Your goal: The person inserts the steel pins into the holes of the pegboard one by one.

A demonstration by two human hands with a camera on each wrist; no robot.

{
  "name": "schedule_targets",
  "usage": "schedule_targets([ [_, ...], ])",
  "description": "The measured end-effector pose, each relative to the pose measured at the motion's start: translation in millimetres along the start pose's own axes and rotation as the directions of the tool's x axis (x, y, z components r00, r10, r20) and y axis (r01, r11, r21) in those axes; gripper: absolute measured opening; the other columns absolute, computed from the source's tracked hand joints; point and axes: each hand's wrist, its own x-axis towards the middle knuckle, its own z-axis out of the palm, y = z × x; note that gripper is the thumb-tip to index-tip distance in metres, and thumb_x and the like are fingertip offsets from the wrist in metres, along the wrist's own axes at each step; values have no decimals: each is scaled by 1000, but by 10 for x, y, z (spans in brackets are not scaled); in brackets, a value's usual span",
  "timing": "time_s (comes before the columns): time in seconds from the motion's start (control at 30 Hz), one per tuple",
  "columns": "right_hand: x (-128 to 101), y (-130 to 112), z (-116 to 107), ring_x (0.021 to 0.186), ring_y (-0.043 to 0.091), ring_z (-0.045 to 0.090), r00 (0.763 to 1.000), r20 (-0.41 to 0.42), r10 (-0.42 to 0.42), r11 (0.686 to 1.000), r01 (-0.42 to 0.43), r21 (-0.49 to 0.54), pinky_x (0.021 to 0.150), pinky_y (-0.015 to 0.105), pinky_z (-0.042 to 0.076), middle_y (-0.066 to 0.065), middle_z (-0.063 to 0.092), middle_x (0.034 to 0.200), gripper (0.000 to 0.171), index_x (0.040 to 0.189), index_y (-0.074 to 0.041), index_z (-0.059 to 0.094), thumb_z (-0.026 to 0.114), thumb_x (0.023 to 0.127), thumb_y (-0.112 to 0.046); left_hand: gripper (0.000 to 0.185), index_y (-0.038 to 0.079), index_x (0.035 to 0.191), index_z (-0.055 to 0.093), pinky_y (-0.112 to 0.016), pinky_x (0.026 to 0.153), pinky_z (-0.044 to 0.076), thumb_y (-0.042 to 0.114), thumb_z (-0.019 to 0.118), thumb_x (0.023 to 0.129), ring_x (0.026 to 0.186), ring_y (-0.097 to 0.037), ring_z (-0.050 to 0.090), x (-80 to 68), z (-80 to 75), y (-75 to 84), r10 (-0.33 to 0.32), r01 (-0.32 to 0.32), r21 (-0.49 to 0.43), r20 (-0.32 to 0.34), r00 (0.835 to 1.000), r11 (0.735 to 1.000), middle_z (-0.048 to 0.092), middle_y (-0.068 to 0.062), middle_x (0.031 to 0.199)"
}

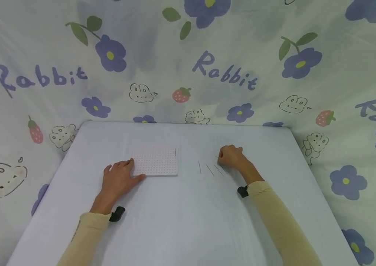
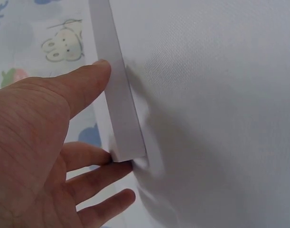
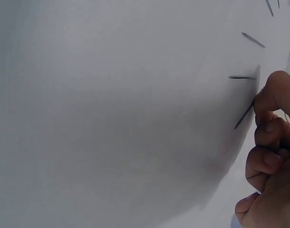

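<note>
Resting flat on the table (image 1: 181,221), the left hand (image 1: 118,181) lies with its fingers straight and spread, steadying the pegboard (image 1: 155,160) at its near left corner. From the left wrist view, the thumb (image 2: 83,83) presses against the board's white side edge, and the fingertips (image 2: 99,156) touch the corner from below; nothing is curled round the board, so the hand only braces it. The pegboard is a thin, pale, square slab dotted with rows of small holes, lying flat left of the table's middle, with one thin pin (image 1: 175,152) standing near its far right corner. The right hand (image 1: 231,156) sits well apart from the board, to its right, its fingers curled tightly inward with the knuckles up. In the right wrist view, the curled fingertips (image 3: 273,95) meet at the end of a thin dark pin (image 3: 244,116) lying on the table, pinching or just touching it; which of the two cannot be told. More pins (image 1: 211,169) lie loose on the cloth in a rough row just left of that hand, between it and the pegboard. Both forearms wear pale yellow sleeves (image 1: 274,214), and a printed cloth (image 1: 227,74) with flowers, rabbits and strawberries hangs behind the table.
</note>
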Motion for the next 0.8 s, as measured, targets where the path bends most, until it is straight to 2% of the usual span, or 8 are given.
schedule_targets([
  [0.4, -49, 36, 39, 76, 19, 58, 1000, -16, 1, 997, 0, 81, 85, 52, 40, -2, 68, 79, 8, 79, -15, 69, 68, 84, -21, 84, -7, 145, 48, -71, 107, 25, 51, 72, 89, 128, -51, 47, -12, 16, 7, 5, -5, 9, -10, 1000, 1000, 51, -30, 143],
  [0.6, -36, -36, 5, 73, 19, 57, 996, -77, -43, 989, 54, 141, 81, 50, 39, -3, 66, 74, 9, 77, -15, 68, 64, 84, -19, 85, -6, 146, 47, -71, 108, 24, 51, 72, 88, 129, -51, 47, -5, 22, 4, -6, 6, 11, -11, 1000, 1000, 51, -30, 143],
  [0.73, 4, -151, -29, 72, 18, 56, 991, -108, -75, 974, 96, 205, 90, 56, 39, -4, 65, 73, 9, 79, -15, 68, 64, 84, -20, 85, -6, 146, 47, -71, 107, 24, 52, 72, 88, 129, -52, 47, -3, 26, 3, -10, 10, 13, -5, 1000, 1000, 51, -30, 143],
  [0.8, 32, -234, -39, 69, 17, 55, 989, -122, -89, 961, 117, 250, 91, 56, 40, -3, 63, 72, 9, 81, -14, 68, 63, 84, -21, 85, -6, 146, 47, -71, 108, 24, 51, 72, 88, 129, -52, 46, -5, 23, 5, -13, 13, 12, -3, 1000, 1000, 51, -30, 143],
])
